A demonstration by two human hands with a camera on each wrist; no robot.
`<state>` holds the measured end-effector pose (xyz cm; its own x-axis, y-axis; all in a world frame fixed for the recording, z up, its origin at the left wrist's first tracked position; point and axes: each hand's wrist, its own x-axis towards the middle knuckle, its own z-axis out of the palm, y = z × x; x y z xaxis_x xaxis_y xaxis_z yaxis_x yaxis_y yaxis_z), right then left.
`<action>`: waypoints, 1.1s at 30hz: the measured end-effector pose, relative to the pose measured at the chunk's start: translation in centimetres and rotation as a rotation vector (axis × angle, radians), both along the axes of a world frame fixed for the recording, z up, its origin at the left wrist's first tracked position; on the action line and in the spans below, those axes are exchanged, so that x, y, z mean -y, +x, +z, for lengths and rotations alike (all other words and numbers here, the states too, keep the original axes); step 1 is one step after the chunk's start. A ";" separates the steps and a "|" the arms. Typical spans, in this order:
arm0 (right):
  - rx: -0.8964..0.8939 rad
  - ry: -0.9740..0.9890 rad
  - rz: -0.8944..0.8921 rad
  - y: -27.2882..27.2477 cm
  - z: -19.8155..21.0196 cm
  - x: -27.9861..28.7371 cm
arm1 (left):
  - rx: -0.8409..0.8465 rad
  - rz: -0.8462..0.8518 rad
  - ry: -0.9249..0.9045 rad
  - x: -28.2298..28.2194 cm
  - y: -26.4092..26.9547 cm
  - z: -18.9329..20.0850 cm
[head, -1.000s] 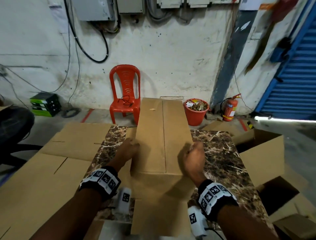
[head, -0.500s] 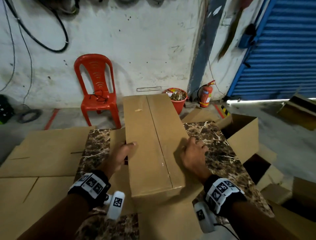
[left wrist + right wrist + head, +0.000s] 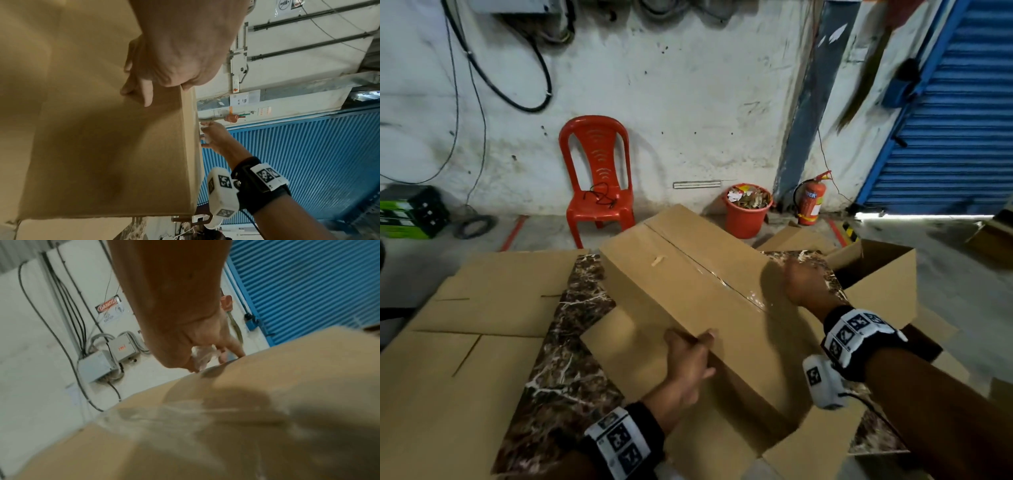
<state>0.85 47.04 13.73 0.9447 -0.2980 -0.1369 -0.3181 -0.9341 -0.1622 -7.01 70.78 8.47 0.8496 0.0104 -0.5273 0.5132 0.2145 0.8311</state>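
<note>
Pinching the box (image 3: 688, 291) by its near long edge with my left hand (image 3: 688, 363), thumb on top, fingers down the side. Right hand (image 3: 803, 284) is at its 2 o'clock edge, too blurry to tell if it's gripping. Box lies skewed on the table (image 3: 571, 370), running 11 to 5 o'clock. My worry: a one-sided pull could swing it off the 3 o'clock edge.
</note>
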 end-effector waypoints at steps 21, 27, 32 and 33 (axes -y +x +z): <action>0.640 0.351 -0.010 -8.2 -4.4 -13.9 | 0.531 -0.224 1.202 -12.2 16.5 4.8; 0.445 0.116 0.018 -7.7 -5.5 -14.4 | 0.523 -0.349 1.080 -14.7 23.9 2.7; 0.413 0.008 0.055 -6.5 -6.0 -12.8 | 0.542 -0.318 0.927 -14.1 21.9 3.0; 0.412 -0.015 0.065 -6.5 -5.8 -12.1 | 0.583 -0.283 0.914 -14.5 21.6 2.3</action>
<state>-5.63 59.11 7.97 0.9366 -0.2350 0.2601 -0.1697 -0.9532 -0.2502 14.63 85.24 10.78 0.9973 -0.0431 0.0591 -0.0728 -0.6625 0.7455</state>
